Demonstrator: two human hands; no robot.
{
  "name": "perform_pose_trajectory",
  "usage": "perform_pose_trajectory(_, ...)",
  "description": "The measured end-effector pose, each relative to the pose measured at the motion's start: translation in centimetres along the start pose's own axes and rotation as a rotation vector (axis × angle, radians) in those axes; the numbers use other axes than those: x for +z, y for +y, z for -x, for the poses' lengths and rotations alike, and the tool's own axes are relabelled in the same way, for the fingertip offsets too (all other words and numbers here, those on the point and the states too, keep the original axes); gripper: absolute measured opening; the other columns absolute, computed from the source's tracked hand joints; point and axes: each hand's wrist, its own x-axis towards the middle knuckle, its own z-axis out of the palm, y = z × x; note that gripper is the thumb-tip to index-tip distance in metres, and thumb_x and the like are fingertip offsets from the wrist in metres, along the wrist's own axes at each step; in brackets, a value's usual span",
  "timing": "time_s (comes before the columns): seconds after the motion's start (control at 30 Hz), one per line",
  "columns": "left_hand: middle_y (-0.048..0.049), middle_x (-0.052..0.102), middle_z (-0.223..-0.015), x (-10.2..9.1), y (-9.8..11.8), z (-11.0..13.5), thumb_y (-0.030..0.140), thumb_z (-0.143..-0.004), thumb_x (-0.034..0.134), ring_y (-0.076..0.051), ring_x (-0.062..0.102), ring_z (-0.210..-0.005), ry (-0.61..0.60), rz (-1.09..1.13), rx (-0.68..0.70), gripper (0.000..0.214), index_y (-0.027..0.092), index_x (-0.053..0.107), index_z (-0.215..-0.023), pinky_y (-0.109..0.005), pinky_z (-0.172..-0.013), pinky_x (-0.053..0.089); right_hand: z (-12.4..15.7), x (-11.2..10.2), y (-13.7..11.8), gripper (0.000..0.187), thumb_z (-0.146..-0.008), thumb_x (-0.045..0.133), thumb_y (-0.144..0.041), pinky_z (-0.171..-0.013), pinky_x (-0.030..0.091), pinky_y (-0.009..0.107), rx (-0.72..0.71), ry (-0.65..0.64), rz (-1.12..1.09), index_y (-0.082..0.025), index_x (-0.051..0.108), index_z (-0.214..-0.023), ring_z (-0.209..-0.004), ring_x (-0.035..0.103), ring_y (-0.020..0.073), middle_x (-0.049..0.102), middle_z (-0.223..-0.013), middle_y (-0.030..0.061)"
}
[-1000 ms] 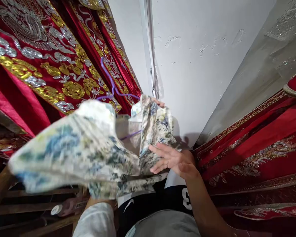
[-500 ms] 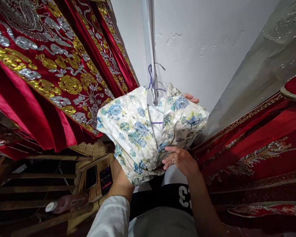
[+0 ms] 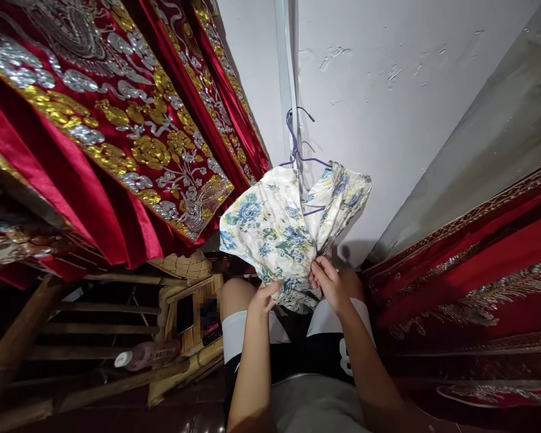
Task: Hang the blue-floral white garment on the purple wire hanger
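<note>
A white garment with blue and yellow flowers point(image 3: 279, 228) hangs on a purple wire hanger point(image 3: 297, 153), hooked high on a white strip running up the wall. Both of my hands grip its bunched lower edge above my knees. My left hand point(image 3: 264, 297) pinches the hem from the left. My right hand point(image 3: 327, 282) has its fingers closed on the gathered cloth from the right.
Red velvet cloths with gold and silver embroidery point(image 3: 117, 120) hang at the left, and more red embroidered cloth point(image 3: 469, 282) at the right. A bamboo bench point(image 3: 180, 319) at lower left holds two phones and a pink bottle point(image 3: 148, 355). The white wall point(image 3: 388, 90) is ahead.
The garment swung from the left to the wall and now hangs from its hanger. My left hand came out from under the cloth, and both hands closed on the bottom edge.
</note>
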Motion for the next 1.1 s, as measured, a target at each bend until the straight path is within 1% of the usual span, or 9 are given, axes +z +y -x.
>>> perform_pose_trajectory(0.07,-0.0114,0.077,-0.119,-0.1,0.2,0.2,0.047,-0.062,0.095,-0.039,0.062,-0.130,-0.018,0.012,-0.019,0.078,0.022,0.070,-0.132,-0.053,-0.117,0.044,-0.1,0.5,0.0,0.043,-0.078,0.066,-0.066,-0.048,0.031,0.030,0.014,-0.022,0.024,-0.026,0.051,-0.075,-0.050,0.042,0.0153,0.050,-0.059,-0.0021)
perform_pose_trajectory(0.13,-0.0125,0.075,-0.125,0.1,0.6,0.5,0.047,-0.060,0.095,-0.036,0.060,-0.133,-0.035,0.024,-0.025,0.086,0.020,0.066,-0.137,-0.051,-0.121,0.037,0.0,0.9,-0.2,0.040,-0.079,0.064,-0.064,-0.049,0.032,0.030,0.014,-0.013,0.039,-0.026,0.051,-0.074,-0.050,0.042,0.0158,0.047,-0.057,-0.0029)
perform_pose_trajectory(0.33,-0.0139,0.075,-0.123,0.5,0.9,0.7,0.047,-0.060,0.095,-0.035,0.062,-0.130,-0.008,0.071,-0.030,0.084,0.019,0.066,-0.134,-0.050,-0.118,0.041,0.9,1.5,-1.1,0.031,-0.082,0.061,-0.055,-0.050,0.033,0.029,-0.022,-0.036,0.011,-0.025,0.053,-0.076,-0.050,0.042,0.0146,0.046,-0.056,-0.0043)
perform_pose_trajectory(0.47,-0.0118,0.075,-0.113,-0.2,0.1,-0.7,0.045,-0.065,0.091,-0.032,0.067,-0.120,0.263,0.046,0.107,0.066,0.019,0.068,-0.121,-0.043,-0.107,0.050,1.0,1.6,-1.5,0.034,-0.079,0.065,-0.050,-0.048,0.027,0.028,-0.027,0.029,-0.063,-0.024,0.048,-0.065,-0.048,0.034,0.0118,0.041,-0.052,-0.0050)
perform_pose_trajectory(0.57,-0.0100,0.068,-0.112,-0.1,-0.9,-1.2,0.044,-0.074,0.082,-0.027,0.065,-0.114,0.589,-0.141,0.356,0.054,0.020,0.061,-0.117,-0.038,-0.099,0.051,1.0,1.5,-1.4,0.033,-0.076,0.070,-0.048,-0.048,0.025,0.028,-0.018,0.051,-0.090,-0.023,0.052,-0.063,-0.048,0.033,0.0107,0.043,-0.051,-0.0045)
perform_pose_trajectory(0.63,-0.0112,0.061,-0.123,0.6,-1.8,-0.7,0.040,-0.080,0.077,-0.025,0.060,-0.118,0.714,-0.339,0.564,0.049,0.021,0.057,-0.120,-0.037,-0.099,0.049,1.0,1.6,-1.1,0.033,-0.075,0.072,-0.048,-0.047,0.025,0.028,-0.009,0.032,-0.083,-0.022,0.056,-0.063,-0.048,0.035,0.0107,0.047,-0.052,-0.0034)
perform_pose_trajectory(0.7,-0.0125,0.058,-0.128,1.7,-2.7,0.3,0.035,-0.084,0.073,-0.026,0.057,-0.122,0.618,-0.527,0.676,0.042,0.022,0.057,-0.120,-0.037,-0.101,0.047,1.1,1.9,-0.9,0.033,-0.076,0.073,-0.049,-0.047,0.027,0.027,-0.020,0.000,-0.068,-0.021,0.059,-0.064,-0.048,0.037,0.0106,0.051,-0.053,-0.0024)
perform_pose_trajectory(0.83,-0.0089,0.068,-0.105,3.7,-3.6,2.0,0.030,-0.092,0.061,-0.024,0.066,-0.103,0.272,-0.603,0.547,0.019,0.021,0.063,-0.108,-0.036,-0.092,0.050,1.5,2.1,-1.2,0.036,-0.078,0.075,-0.051,-0.046,0.030,0.026,-0.047,-0.081,-0.024,-0.019,0.062,-0.067,-0.045,0.040,0.0099,0.057,-0.053,-0.0013)
perform_pose_trajectory(1.1,-0.0002,0.063,-0.074,4.7,-2.5,2.3,0.027,-0.088,0.059,-0.017,0.060,-0.072,0.140,-0.535,0.448,0.009,0.020,0.057,-0.082,-0.027,-0.070,0.046,1.5,1.6,-2.9,0.037,-0.079,0.075,-0.051,-0.044,0.032,0.025,-0.079,-0.144,0.016,-0.019,0.062,-0.066,-0.044,0.043,0.0105,0.060,-0.052,0.0004)
